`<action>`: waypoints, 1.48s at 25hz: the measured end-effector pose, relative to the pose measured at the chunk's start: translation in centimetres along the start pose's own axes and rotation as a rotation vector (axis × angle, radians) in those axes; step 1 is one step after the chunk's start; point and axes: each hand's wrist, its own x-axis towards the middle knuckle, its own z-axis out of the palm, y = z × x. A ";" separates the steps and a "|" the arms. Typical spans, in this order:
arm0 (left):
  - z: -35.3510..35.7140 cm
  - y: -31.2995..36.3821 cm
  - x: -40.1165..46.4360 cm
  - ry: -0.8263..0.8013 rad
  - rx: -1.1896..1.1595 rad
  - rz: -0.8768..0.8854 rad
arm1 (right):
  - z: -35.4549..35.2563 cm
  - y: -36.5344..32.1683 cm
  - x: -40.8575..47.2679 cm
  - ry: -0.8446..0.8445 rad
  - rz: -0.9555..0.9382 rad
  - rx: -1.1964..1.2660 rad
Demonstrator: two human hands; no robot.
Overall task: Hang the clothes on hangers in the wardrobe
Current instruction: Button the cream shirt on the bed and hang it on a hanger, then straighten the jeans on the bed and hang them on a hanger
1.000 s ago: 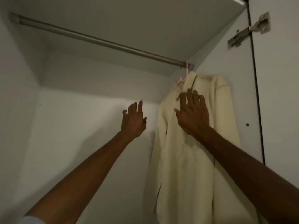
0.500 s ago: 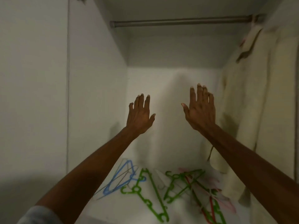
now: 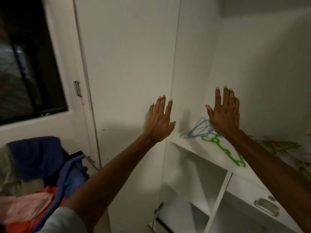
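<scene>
White wardrobe (image 3: 131,64) panels filling the centre and upper right, a shelf (image 3: 190,148) inside at 4 o'clock. Left hand (image 3: 159,121) raised at centre, fingers straight and slightly spread, palm away, grasping nothing, in front of the wardrobe's side panel edge. Right hand (image 3: 223,113) raised at 3 o'clock, just beside the left, fingers straight and together, likewise empty, held above the shelf. Hangers on that shelf: a blue hanger (image 3: 196,130) partly hidden behind the right wrist, a green hanger (image 3: 223,150) beside it running toward 4 o'clock, more green and pale ones blurred at the far right edge. Pile of clothes (image 3: 38,174) at 8 o'clock, well apart from the wardrobe shelf: dark blue cloth on top, lighter blue cloth draped below, pink and orange-red fabric at the bottom left corner. Dark window (image 3: 25,64) at 10 o'clock. Metal door handle (image 3: 77,89) on a closed door beside the window. Drawer handle (image 3: 266,206) below the shelf at 5 o'clock.
</scene>
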 end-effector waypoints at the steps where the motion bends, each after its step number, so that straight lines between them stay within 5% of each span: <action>1: -0.7 -1.2 -3.0 -0.029 0.014 -0.028 | 0.4 -2.6 -1.7 -0.025 -0.007 0.053; 8: -8.4 -7.5 -21.2 -0.104 0.114 -0.137 | -0.4 -22.2 -10.8 -0.063 -0.115 0.316; 21: -20.0 -20.0 -49.8 -0.308 0.335 -0.788 | -0.6 -49.1 -23.7 -0.282 -0.515 0.664; 30: -15.1 -29.5 -54.9 -0.457 0.207 -1.052 | 9.5 -61.0 -28.5 -0.533 -0.555 0.741; 37: -7.1 -37.7 -53.4 -0.541 0.133 -1.125 | 20.1 -65.9 -30.1 -0.757 -0.663 0.566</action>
